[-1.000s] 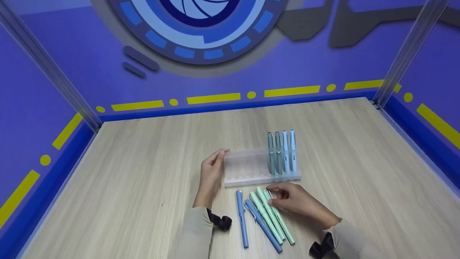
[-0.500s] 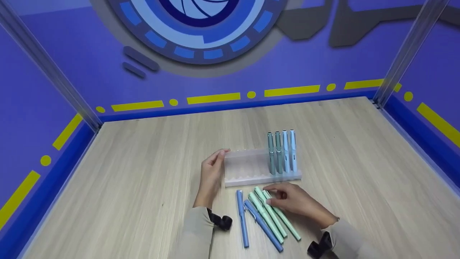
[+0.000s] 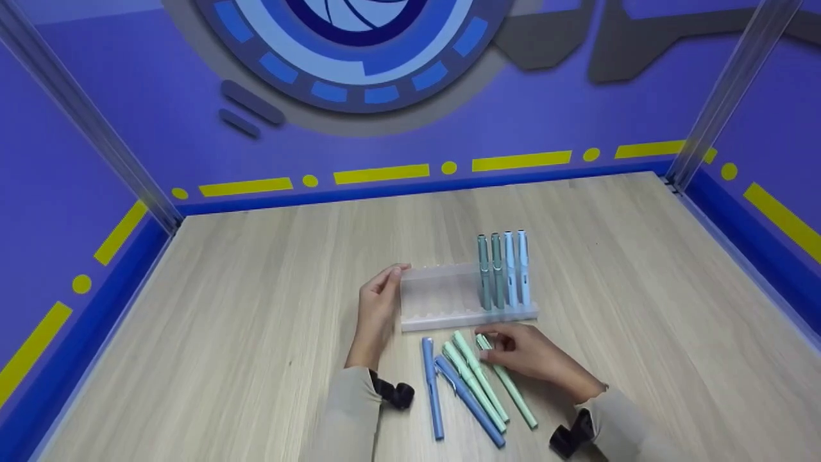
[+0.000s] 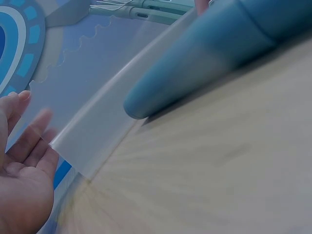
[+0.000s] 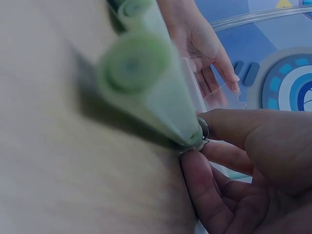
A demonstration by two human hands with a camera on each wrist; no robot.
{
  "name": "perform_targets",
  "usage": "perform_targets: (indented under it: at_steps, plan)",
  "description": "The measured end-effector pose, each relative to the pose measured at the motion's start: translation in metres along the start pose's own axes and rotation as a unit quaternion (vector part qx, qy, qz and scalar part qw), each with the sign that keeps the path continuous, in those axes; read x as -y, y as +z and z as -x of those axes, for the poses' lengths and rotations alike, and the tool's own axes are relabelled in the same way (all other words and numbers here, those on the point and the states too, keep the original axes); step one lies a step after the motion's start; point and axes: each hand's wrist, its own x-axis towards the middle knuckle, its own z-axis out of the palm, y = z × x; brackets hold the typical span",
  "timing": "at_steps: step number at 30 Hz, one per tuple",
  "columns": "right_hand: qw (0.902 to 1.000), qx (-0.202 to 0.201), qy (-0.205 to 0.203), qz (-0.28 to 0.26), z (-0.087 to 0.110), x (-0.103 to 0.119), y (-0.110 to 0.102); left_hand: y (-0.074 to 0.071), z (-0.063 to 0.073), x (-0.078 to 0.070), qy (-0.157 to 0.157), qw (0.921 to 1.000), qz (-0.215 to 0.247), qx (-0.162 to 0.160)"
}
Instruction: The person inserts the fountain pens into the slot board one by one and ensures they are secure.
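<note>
A clear pen rack [image 3: 439, 292] stands on the table, its left edge held by my left hand [image 3: 376, 314], thumb in front and fingers behind the panel. Several capped pens stand upright in its right part: dark green pens [image 3: 483, 276] and light blue pens [image 3: 524, 273]. My right hand [image 3: 529, 353] pinches a mint green pen [image 3: 514, 394] near its clip end, in front of the rack; the right wrist view shows thumb and finger at the clip. Two other mint green pens [image 3: 478, 382] lie side by side to its left.
Two blue pens lie left of the mint ones: one blue pen [image 3: 432, 398] apart, the other blue pen [image 3: 473, 407] against them. Purple-blue panels [image 3: 359, 154] wall in the wooden table [image 3: 256, 308] at back and sides.
The right hand's mint green pen has come away to the right from the other two, its lower end swinging outward. My left hand and the rack stay put.
</note>
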Motion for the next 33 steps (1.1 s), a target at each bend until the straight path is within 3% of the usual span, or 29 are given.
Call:
perform_targets:
  at_steps: [12,22,33]
  plan:
    - [0.9992,-0.009,-0.008,-0.037,0.0021,-0.0031,-0.0015,0.0003,0.0008,-0.0006,-0.012,0.9998,0.015,0.001]
    - [0.9984,0.001,-0.013,-0.055,0.0035,-0.003,-0.0038,-0.0004,0.0008,-0.0002,-0.003,0.9998,0.02,0.007]
    - [0.9933,0.011,0.01,-0.114,0.0024,-0.0034,-0.008,0.0002,0.0006,-0.0004,0.002,0.9997,0.024,0.003]
